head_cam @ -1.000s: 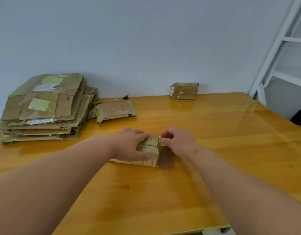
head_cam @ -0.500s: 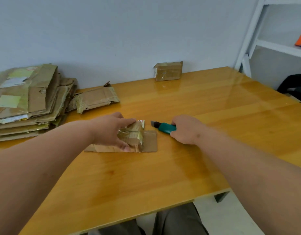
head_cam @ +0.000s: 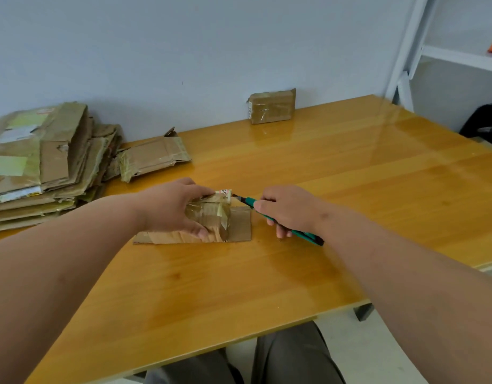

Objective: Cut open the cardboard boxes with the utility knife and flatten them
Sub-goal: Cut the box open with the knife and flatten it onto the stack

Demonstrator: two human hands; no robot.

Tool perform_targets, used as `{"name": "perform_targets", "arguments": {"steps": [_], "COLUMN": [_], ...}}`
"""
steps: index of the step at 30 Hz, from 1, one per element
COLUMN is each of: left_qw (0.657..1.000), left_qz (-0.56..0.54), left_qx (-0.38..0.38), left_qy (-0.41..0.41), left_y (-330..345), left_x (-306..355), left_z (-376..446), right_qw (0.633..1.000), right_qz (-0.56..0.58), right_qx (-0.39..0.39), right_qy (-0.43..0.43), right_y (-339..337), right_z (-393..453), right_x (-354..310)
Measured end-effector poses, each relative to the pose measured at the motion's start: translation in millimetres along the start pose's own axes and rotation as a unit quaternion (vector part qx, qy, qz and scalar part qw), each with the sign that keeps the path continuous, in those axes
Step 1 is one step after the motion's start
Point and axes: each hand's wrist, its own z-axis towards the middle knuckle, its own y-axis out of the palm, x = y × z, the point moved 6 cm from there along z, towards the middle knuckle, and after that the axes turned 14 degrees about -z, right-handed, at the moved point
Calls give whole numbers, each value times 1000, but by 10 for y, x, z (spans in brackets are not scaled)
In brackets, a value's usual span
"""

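A small taped cardboard box (head_cam: 211,217), partly opened with flaps spread flat, lies in the middle of the wooden table (head_cam: 350,189). My left hand (head_cam: 172,209) grips the box from the left, thumb at its near side and fingers over its top. My right hand (head_cam: 289,209) holds a green utility knife (head_cam: 267,214) like a pen. The blade tip touches the box's far right top corner. The knife's rear end sticks out below my right wrist.
A tall stack of flattened boxes (head_cam: 37,162) fills the table's back left, with one more flattened box (head_cam: 153,156) beside it. A sealed taped box (head_cam: 271,106) stands at the back against the wall. White shelving (head_cam: 444,54) rises at the right.
One second ago both hands were on the box. My right hand then drew away with the knife and has now brought the blade tip to the box's corner. The left hand keeps its hold.
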Motion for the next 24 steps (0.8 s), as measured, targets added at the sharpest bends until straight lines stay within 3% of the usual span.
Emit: {"name": "perform_targets", "arguments": {"steps": [16,24], "left_qw": [999,999], "left_qz": [23,24], "left_qx": [-31,-32], "left_qy": [-31,-33], "left_y": [46,64], "left_x": [-57,-63], "left_z": [-3,2], "right_qw": [992,990], "right_qz": [107,98], "right_qx": [-71,-105], "right_qy": [-5,14], "right_y": [57,106], "right_z": [-49,-17], "right_x": [-127,-275]}}
